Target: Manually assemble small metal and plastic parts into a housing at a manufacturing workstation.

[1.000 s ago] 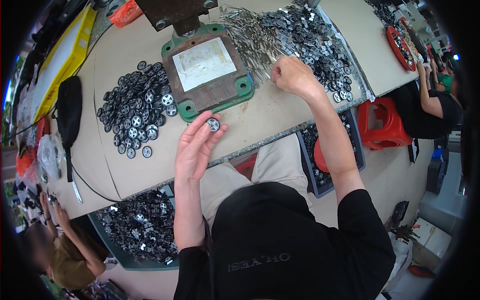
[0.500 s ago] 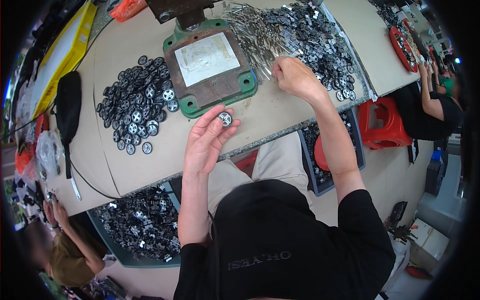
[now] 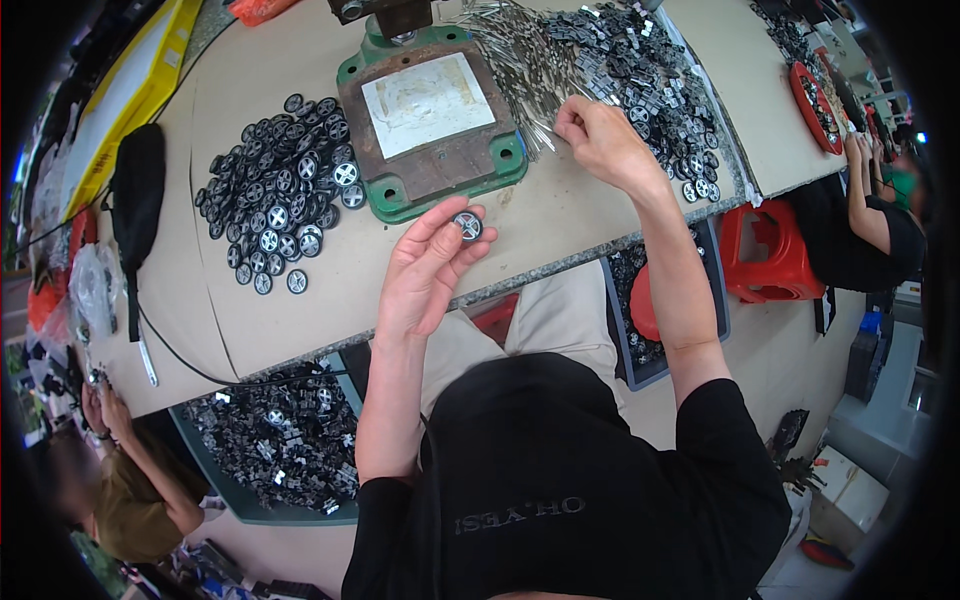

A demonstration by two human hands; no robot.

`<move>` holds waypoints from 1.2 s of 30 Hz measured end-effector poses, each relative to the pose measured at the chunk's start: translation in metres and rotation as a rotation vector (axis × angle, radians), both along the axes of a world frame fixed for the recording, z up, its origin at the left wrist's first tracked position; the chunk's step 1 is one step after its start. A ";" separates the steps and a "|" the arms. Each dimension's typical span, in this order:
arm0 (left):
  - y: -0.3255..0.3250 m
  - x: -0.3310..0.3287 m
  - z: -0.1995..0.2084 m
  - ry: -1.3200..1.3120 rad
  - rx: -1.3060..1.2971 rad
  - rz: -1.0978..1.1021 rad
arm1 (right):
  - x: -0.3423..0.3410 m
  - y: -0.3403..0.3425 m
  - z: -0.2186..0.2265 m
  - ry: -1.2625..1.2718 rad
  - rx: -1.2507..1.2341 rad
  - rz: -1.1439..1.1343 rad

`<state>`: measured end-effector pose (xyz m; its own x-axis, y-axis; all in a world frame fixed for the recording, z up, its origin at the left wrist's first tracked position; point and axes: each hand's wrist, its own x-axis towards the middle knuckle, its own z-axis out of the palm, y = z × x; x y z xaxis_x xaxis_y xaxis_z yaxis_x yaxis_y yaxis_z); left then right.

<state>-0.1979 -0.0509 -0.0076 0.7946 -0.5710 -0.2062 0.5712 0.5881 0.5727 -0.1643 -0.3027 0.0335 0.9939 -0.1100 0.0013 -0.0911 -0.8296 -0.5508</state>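
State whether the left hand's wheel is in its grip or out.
In: the black wheel is pinched at the left hand, its spokes showing, apart from the wheel pile.

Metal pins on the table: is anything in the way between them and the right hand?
Nothing visible. The right hand is at the near edge of the metal pins. The machine base lies left of them, the dark plastic parts right. Fingertip contact is unclear.

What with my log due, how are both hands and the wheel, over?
Left hand holds black wheel, spoked face showing. Right hand beside metal rods, grip unclear. Green-and-brown machine base just beyond left hand.
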 end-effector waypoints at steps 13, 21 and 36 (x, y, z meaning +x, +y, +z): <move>-0.009 -0.003 -0.001 0.045 -0.090 -0.016 | -0.049 0.065 0.004 0.092 1.317 0.112; -0.008 -0.006 -0.003 0.051 -0.084 -0.007 | -0.054 0.076 -0.003 0.092 1.285 0.108; -0.011 -0.007 -0.003 0.027 -0.054 -0.052 | -0.058 0.040 0.011 -0.159 0.793 -0.011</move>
<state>-0.2045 -0.0620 -0.0108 0.7584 -0.6218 -0.1954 0.6165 0.5868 0.5250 -0.2224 -0.2630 0.0441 0.9873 -0.1469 0.0600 0.0320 -0.1863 -0.9820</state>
